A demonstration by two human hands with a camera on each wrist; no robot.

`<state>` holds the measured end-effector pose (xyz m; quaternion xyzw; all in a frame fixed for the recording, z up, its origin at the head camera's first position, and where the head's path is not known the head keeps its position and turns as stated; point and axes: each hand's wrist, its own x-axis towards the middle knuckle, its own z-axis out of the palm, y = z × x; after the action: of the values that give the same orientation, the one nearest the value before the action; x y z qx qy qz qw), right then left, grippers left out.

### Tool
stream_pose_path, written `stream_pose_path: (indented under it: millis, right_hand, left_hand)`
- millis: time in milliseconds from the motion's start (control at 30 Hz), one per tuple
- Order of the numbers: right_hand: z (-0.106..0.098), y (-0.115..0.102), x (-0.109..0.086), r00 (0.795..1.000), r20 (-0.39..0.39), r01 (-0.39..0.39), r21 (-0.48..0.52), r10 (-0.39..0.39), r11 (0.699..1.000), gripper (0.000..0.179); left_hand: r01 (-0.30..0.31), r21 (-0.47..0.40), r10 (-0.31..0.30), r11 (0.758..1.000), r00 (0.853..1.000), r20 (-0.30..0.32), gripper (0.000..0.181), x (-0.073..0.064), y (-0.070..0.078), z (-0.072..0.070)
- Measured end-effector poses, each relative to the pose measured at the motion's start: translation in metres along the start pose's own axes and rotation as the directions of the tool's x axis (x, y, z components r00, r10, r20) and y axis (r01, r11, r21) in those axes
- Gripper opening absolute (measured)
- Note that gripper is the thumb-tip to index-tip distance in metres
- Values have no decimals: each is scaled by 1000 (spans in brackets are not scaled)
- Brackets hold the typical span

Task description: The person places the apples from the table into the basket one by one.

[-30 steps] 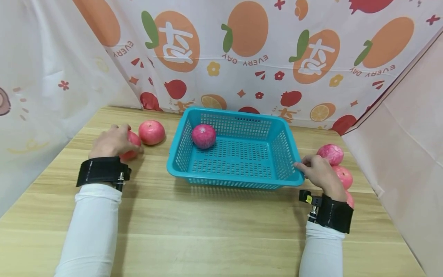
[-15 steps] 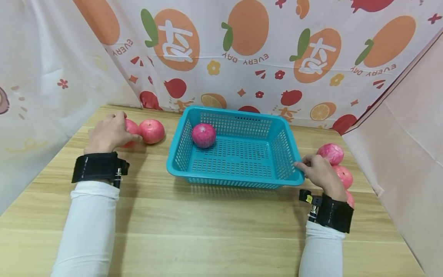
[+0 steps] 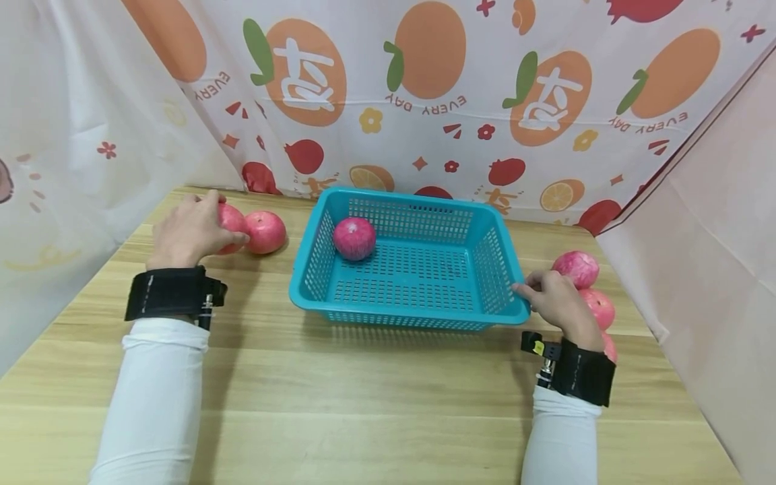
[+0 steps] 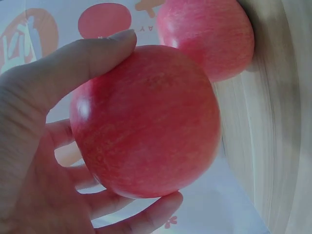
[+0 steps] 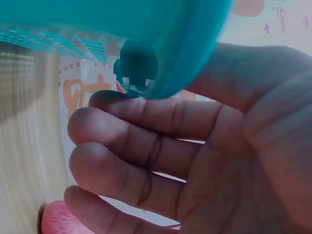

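My left hand (image 3: pixel 189 232) holds a red apple (image 4: pixel 146 122), thumb on one side and fingers around the other in the left wrist view. Right beside it on the table sits a second red apple (image 3: pixel 265 232). At the other side, my right hand (image 3: pixel 559 300) pinches the right rim of a blue plastic basket (image 3: pixel 406 315), thumb on top and fingers beneath, as the right wrist view shows. Inside the basket, toward its left end, rests one dark pink apple (image 3: pixel 354 238). Part of the held apple is hidden behind the left hand in the head view.
Beyond the right hand, a dark pink streaked apple (image 3: pixel 576 269) and a lighter apple (image 3: pixel 597 308) stand in a row, with another apple (image 3: pixel 609 347) partly hidden by the wrist. A fruit-printed curtain (image 3: pixel 370 87) borders the back of the wooden table (image 3: pixel 364 404).
My left hand has moved toward the back of the table with its apple, bringing it close beside the other apple. The right hand and basket stay in place; the head view shifts slightly.
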<state>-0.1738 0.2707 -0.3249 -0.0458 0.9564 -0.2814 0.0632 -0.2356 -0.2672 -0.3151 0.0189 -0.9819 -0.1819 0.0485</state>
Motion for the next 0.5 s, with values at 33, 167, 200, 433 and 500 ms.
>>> stream_pose_path:
  millis: [33,167,200,433,500]
  right_hand:
    - [0,0,0,1000,1,-3,0,3,1000,32]
    - [-1,-1,0,1000,6,-15,-1,15,1000,33]
    - [0,-1,0,1000,5,-15,-2,15,1000,33]
    - [0,-2,0,1000,1,-16,-1,16,1000,32]
    - [0,-2,0,1000,-1,-15,2,15,1000,31]
  left_hand:
    - [2,-4,-2,1000,1000,2,77,1,1,0]
    - [3,-13,-3,1000,1000,4,78,2,4,0]
    - [1,-13,-1,1000,1000,0,78,3,5,0]
    - [-22,-4,22,1000,999,-42,76,6,15,-2]
    - [-23,4,23,1000,999,-45,76,7,19,-4]
